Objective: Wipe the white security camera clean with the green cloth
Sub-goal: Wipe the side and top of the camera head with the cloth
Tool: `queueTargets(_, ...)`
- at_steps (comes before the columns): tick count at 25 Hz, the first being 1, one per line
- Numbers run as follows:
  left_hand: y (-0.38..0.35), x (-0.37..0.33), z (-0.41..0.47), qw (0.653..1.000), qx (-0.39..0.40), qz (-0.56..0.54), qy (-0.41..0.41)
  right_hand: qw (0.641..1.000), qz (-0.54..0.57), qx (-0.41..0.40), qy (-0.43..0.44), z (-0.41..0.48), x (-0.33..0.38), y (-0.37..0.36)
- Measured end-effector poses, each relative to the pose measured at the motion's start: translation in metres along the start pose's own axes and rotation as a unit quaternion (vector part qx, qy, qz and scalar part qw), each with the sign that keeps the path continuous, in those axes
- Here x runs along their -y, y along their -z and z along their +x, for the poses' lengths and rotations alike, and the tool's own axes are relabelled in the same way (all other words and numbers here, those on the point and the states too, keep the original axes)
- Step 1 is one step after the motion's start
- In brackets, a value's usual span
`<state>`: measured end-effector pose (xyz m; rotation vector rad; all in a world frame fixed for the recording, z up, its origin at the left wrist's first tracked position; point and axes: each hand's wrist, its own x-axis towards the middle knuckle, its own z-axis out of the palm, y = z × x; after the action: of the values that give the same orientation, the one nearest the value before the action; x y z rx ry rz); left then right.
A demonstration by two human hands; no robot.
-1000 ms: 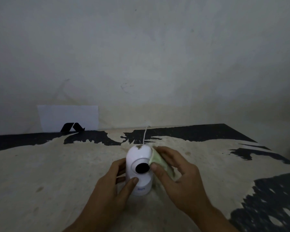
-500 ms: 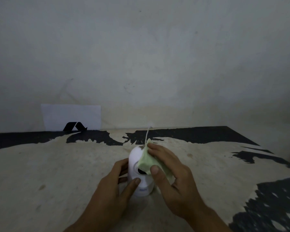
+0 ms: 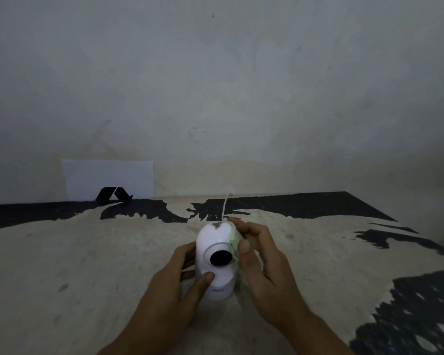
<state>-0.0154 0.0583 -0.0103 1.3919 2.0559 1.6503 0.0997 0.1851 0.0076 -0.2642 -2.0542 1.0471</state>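
A pale wall [image 3: 241, 85] fills the upper half of the view, with a white sheet [image 3: 108, 179] bearing a black mark leaning against its foot at the left. Below it spreads a worn table [image 3: 75, 265], beige with black patches along the far edge and at the right. The left hand [image 3: 174, 290] wraps the camera's lower body from the left side, its thumb laid across the front of the base and its fingers curled round the far side, so the grip is closed on it. The right hand [image 3: 264, 265] is pressed against the camera's right side with its fingers bent together, pinching the cloth [image 3: 235, 239] between thumb and fingers. The camera [image 3: 215, 262] stands upright on the table near the middle, between the two hands, its dark lens facing the viewer and a brown smudge on its crown. The cloth shows only as a green strip squeezed between the right fingers and the camera's head, touching both. A thin white cord [image 3: 224, 206] rises from behind the camera toward the wall.
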Motion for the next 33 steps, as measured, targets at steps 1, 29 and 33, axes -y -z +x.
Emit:
queueTargets(1,0.000,0.000,0.000,1.000,0.000,0.003,-0.001,1.000,-0.009,0.008,0.007,-0.001,0.001,0.000)
queueTargets(29,0.000,-0.001,-0.003,1.000,-0.008,0.012,0.008,0.943,-0.288,0.142,0.085,-0.003,-0.004,0.030)
queueTargets(33,0.001,-0.001,-0.004,1.000,-0.003,-0.002,0.020,0.968,-0.232,0.065,0.069,-0.002,-0.001,0.037)
